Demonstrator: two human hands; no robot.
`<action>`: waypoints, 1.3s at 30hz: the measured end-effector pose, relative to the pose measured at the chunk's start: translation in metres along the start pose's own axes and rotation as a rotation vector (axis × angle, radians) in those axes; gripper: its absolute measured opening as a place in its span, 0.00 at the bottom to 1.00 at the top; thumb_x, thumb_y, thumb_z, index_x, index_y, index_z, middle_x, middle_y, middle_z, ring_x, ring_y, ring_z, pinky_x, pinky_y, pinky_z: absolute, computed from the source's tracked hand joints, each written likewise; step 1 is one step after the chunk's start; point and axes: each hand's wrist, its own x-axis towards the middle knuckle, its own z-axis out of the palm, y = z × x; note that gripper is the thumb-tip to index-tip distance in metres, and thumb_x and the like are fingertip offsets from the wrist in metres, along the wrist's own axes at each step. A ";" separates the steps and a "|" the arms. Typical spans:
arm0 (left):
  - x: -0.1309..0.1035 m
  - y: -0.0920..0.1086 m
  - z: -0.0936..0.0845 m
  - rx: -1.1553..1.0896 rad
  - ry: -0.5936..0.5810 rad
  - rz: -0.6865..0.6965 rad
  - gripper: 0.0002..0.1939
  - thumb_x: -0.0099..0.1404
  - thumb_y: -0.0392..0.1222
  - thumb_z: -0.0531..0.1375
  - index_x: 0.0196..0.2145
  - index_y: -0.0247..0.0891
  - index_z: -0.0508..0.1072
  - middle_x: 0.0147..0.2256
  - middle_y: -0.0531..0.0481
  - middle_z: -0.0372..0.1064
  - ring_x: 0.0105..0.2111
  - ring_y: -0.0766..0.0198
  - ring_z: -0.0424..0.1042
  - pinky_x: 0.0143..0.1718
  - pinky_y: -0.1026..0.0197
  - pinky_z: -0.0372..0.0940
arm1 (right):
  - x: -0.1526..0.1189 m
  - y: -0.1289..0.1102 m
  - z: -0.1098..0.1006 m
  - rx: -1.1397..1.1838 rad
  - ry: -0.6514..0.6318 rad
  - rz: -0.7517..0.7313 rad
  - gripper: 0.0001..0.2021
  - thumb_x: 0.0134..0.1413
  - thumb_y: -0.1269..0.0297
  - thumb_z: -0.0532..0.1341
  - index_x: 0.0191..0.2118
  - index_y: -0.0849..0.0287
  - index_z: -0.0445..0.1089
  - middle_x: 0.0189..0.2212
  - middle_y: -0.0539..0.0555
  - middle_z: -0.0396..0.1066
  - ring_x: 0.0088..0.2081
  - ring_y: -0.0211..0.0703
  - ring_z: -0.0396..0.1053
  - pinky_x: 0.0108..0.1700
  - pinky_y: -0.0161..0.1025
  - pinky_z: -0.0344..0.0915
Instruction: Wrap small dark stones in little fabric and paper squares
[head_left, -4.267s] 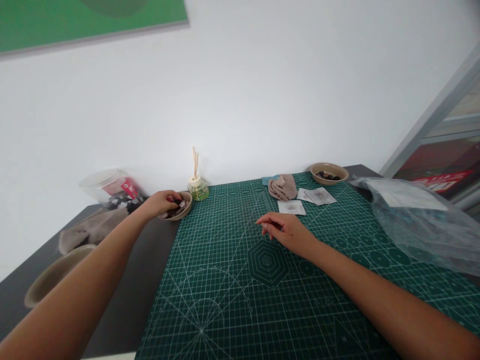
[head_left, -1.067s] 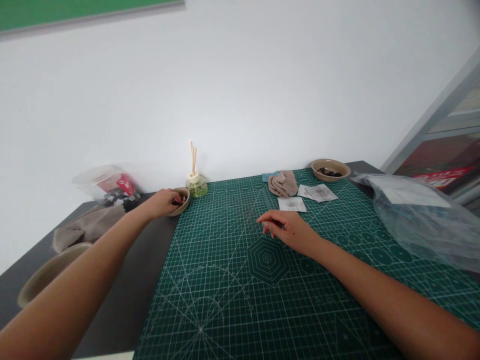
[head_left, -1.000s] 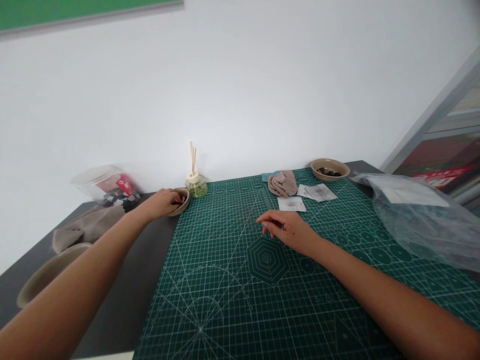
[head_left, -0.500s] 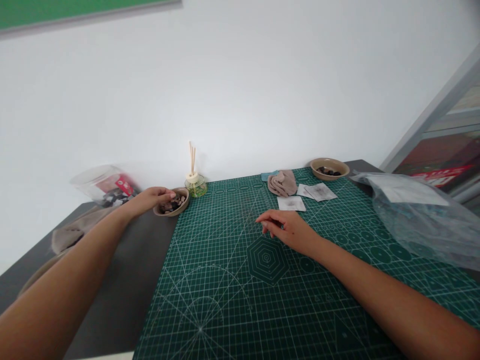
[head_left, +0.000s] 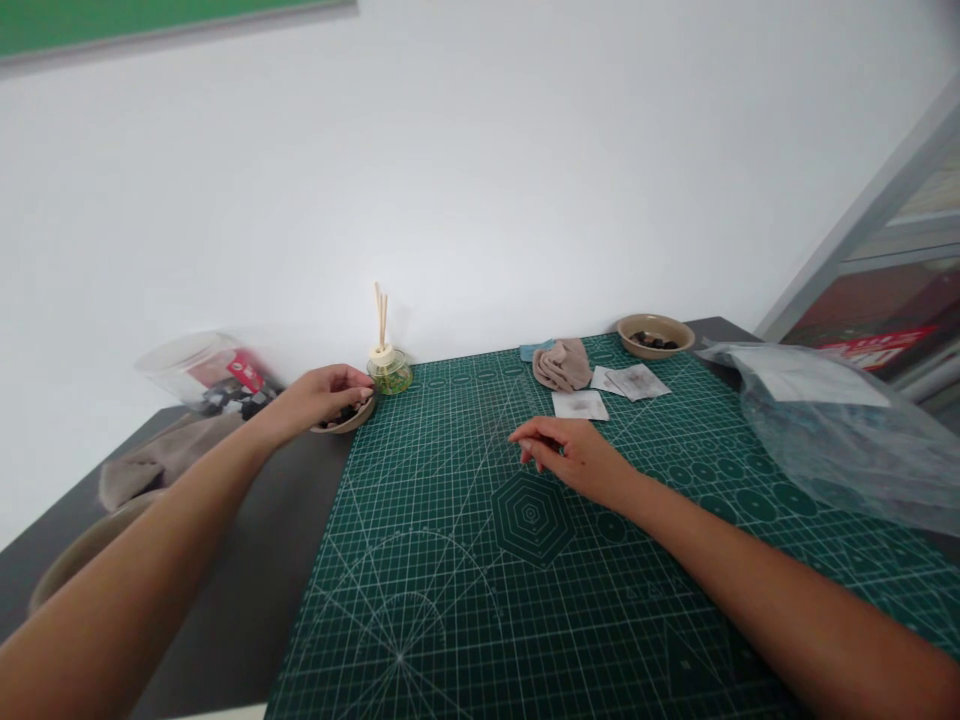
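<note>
At the left, my left hand (head_left: 324,398) is over a tan bowl (head_left: 346,427) of small brown and dark stones, partly covering it. Its thumb and fingertips are pinched together at the bowl's right rim; whatever lies between them is too small to make out. My right hand (head_left: 571,452) hovers over or rests on the green cutting mat (head_left: 450,500), just above its hexagon pattern. Its fingers are loosely bent and apart, with nothing visible in them.
A reed diffuser (head_left: 390,372) stands beside the bowl. Behind my left arm are a tipped clear jar (head_left: 202,370), a cloth (head_left: 161,460) and another bowl (head_left: 82,555). Toward the back right lie a folded cloth (head_left: 562,365), white packets (head_left: 581,405), a bowl (head_left: 656,345) and a plastic bag (head_left: 832,430).
My left hand has shifted right across the bowl, from above the stones to its right rim, with the fingers pinched. My right hand has hardly moved.
</note>
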 end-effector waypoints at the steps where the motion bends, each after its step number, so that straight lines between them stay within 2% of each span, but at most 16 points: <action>1: -0.004 0.008 0.010 -0.003 -0.049 0.024 0.07 0.53 0.38 0.64 0.32 0.36 0.73 0.26 0.53 0.72 0.25 0.63 0.69 0.28 0.64 0.63 | 0.000 -0.001 0.000 0.041 0.002 0.024 0.08 0.56 0.69 0.54 0.38 0.59 0.70 0.27 0.51 0.72 0.23 0.35 0.67 0.26 0.33 0.62; 2: -0.009 0.015 0.021 -0.006 -0.098 0.074 0.07 0.54 0.38 0.64 0.32 0.37 0.73 0.28 0.53 0.72 0.28 0.63 0.70 0.31 0.63 0.64 | 0.001 -0.002 0.000 0.088 0.003 0.057 0.08 0.56 0.68 0.54 0.38 0.60 0.70 0.27 0.51 0.72 0.23 0.35 0.67 0.26 0.33 0.62; 3: -0.014 0.023 0.034 0.022 -0.199 0.206 0.07 0.56 0.39 0.62 0.34 0.38 0.73 0.31 0.52 0.72 0.31 0.62 0.71 0.34 0.62 0.64 | 0.001 -0.003 0.001 0.141 0.005 0.096 0.08 0.56 0.67 0.54 0.38 0.60 0.69 0.28 0.52 0.73 0.24 0.35 0.68 0.25 0.33 0.63; 5: -0.024 0.039 0.063 0.125 -0.261 0.444 0.06 0.59 0.40 0.60 0.35 0.39 0.72 0.34 0.51 0.71 0.35 0.60 0.70 0.37 0.59 0.64 | 0.003 -0.004 0.001 0.267 0.001 0.173 0.09 0.56 0.65 0.55 0.39 0.61 0.69 0.30 0.54 0.73 0.25 0.36 0.69 0.25 0.33 0.64; 9: -0.040 0.062 0.117 0.197 -0.188 0.698 0.06 0.61 0.34 0.59 0.37 0.37 0.70 0.36 0.49 0.69 0.39 0.59 0.69 0.41 0.57 0.64 | 0.005 -0.005 0.001 0.602 0.033 0.295 0.12 0.56 0.59 0.57 0.40 0.61 0.68 0.31 0.55 0.74 0.29 0.39 0.73 0.27 0.34 0.67; 11: -0.043 0.069 0.135 0.190 -0.158 0.752 0.06 0.61 0.31 0.59 0.37 0.38 0.69 0.36 0.49 0.69 0.40 0.59 0.69 0.41 0.57 0.64 | 0.007 -0.004 -0.001 0.749 0.092 0.325 0.12 0.54 0.58 0.59 0.39 0.61 0.69 0.30 0.53 0.74 0.29 0.38 0.73 0.28 0.33 0.67; 16: -0.031 0.086 0.163 0.140 -0.024 0.764 0.09 0.62 0.30 0.59 0.40 0.40 0.69 0.38 0.50 0.70 0.41 0.59 0.69 0.42 0.57 0.64 | 0.010 0.000 -0.015 0.963 0.274 0.339 0.10 0.47 0.62 0.65 0.36 0.60 0.72 0.27 0.49 0.73 0.26 0.33 0.70 0.26 0.29 0.65; 20: -0.015 0.101 0.181 0.146 0.029 0.781 0.13 0.61 0.31 0.60 0.44 0.40 0.69 0.40 0.49 0.70 0.42 0.58 0.69 0.44 0.55 0.64 | 0.015 0.012 -0.035 0.980 0.443 0.336 0.08 0.46 0.62 0.66 0.32 0.60 0.72 0.26 0.49 0.73 0.24 0.32 0.68 0.23 0.28 0.63; 23: -0.002 0.106 0.196 0.165 0.014 0.777 0.12 0.62 0.31 0.59 0.44 0.38 0.70 0.41 0.47 0.71 0.44 0.56 0.68 0.45 0.53 0.64 | 0.018 0.023 -0.055 0.964 0.629 0.287 0.06 0.48 0.63 0.66 0.30 0.60 0.71 0.28 0.51 0.75 0.25 0.32 0.69 0.25 0.28 0.65; 28: 0.010 0.107 0.225 0.217 -0.065 0.781 0.10 0.60 0.28 0.59 0.39 0.36 0.73 0.40 0.46 0.72 0.44 0.55 0.69 0.48 0.52 0.63 | 0.019 0.038 -0.089 1.051 0.969 0.221 0.03 0.49 0.74 0.63 0.28 0.62 0.69 0.25 0.49 0.73 0.24 0.29 0.68 0.24 0.23 0.66; 32: 0.016 0.116 0.249 0.277 -0.118 0.805 0.11 0.61 0.28 0.58 0.41 0.35 0.74 0.41 0.45 0.72 0.45 0.56 0.69 0.50 0.55 0.62 | 0.018 0.046 -0.106 1.067 1.194 0.173 0.04 0.49 0.77 0.61 0.29 0.61 0.68 0.25 0.48 0.73 0.24 0.28 0.69 0.24 0.23 0.66; 35: 0.022 0.129 0.267 0.332 -0.117 0.818 0.11 0.62 0.30 0.57 0.43 0.35 0.73 0.42 0.44 0.71 0.47 0.55 0.67 0.51 0.54 0.60 | 0.016 0.050 -0.110 1.031 1.264 0.165 0.04 0.49 0.76 0.61 0.31 0.60 0.68 0.26 0.47 0.73 0.25 0.28 0.69 0.24 0.23 0.66; 39: 0.031 0.148 0.291 0.412 -0.084 0.795 0.09 0.64 0.37 0.59 0.42 0.32 0.73 0.42 0.39 0.70 0.49 0.48 0.64 0.52 0.46 0.58 | 0.017 0.053 -0.109 0.992 1.286 0.129 0.05 0.48 0.74 0.60 0.32 0.59 0.68 0.27 0.46 0.73 0.25 0.28 0.69 0.25 0.24 0.66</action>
